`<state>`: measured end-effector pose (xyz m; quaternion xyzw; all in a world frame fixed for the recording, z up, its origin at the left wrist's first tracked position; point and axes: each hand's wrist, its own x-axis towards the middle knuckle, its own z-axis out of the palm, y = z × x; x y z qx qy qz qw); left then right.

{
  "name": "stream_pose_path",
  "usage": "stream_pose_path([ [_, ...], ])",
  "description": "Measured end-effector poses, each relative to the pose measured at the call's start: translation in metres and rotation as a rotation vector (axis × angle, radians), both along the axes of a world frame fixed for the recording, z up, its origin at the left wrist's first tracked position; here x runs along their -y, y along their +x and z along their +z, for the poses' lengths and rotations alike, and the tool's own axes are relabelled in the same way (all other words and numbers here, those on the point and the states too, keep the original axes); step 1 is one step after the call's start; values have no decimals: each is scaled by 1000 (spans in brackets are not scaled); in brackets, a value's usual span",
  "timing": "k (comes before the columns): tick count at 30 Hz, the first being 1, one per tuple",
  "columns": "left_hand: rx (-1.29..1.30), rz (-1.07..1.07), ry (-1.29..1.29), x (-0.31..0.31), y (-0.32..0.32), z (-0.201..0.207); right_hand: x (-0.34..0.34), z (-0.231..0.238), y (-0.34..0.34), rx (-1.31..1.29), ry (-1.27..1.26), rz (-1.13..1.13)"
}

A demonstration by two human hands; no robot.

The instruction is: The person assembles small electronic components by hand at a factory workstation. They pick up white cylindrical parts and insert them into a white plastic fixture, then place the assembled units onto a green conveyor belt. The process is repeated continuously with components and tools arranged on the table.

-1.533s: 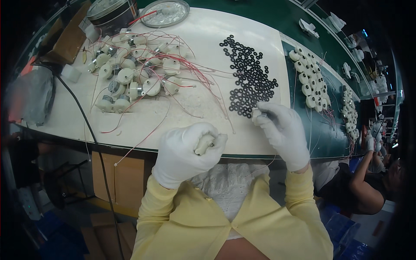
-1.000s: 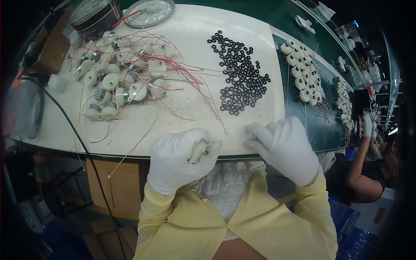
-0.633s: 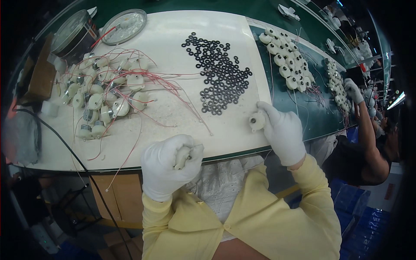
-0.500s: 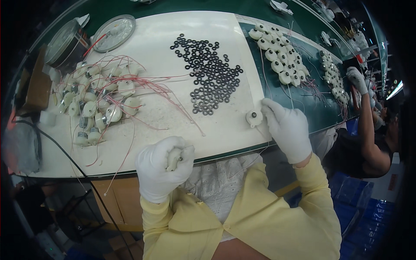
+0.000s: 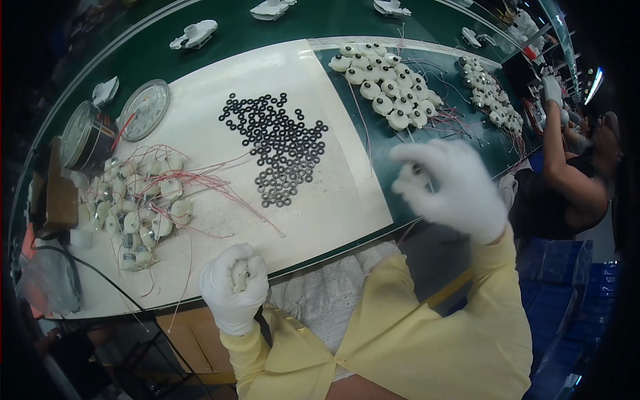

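My left hand (image 5: 233, 288), in a white glove, is closed around a small cream-coloured motor (image 5: 240, 275) near the table's front edge. A little metal shaft shows on it, while the rest lies hidden in the palm. Above the green mat on the right, my gloved right hand (image 5: 463, 190) is blurred by motion. Its fingers hold another cream motor (image 5: 415, 181) with a dark spot in its middle. Just beyond that hand stand rows of cream motors (image 5: 399, 120) topped with black rings. Many loose black rubber rings (image 5: 280, 150) are spread over the white board.
A heap of cream motors (image 5: 137, 220) with tangled red and white wires lies at left. Behind it are a clear round tub (image 5: 80, 143), a lid (image 5: 145, 110) and a cardboard box (image 5: 61, 193). A co-worker's arm (image 5: 557, 147) reaches in at far right, by more motors (image 5: 490, 93).
The ringed motor that lay on the white board is now in my right hand, carried over the green mat. My left hand keeps its motor. The whole view has swung to the right.
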<state>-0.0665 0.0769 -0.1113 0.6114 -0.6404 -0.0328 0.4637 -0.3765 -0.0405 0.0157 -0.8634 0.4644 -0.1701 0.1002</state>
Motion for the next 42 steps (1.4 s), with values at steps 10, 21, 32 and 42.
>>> stream_pose_path([
  [10, -46, -8, 54, 1, -2, 2, 192, 13, -128, -57, 207, -323],
  [21, 78, 33, 13, -1, -2, 6, 293, -48, -91, -240, 310, -140],
  [32, 61, 88, 33, 3, -7, 3, 299, -55, -109, -12, 327, -145],
  [42, -798, -35, 261, -2, -13, 26, 179, -5, -56, 164, -135, 26],
])
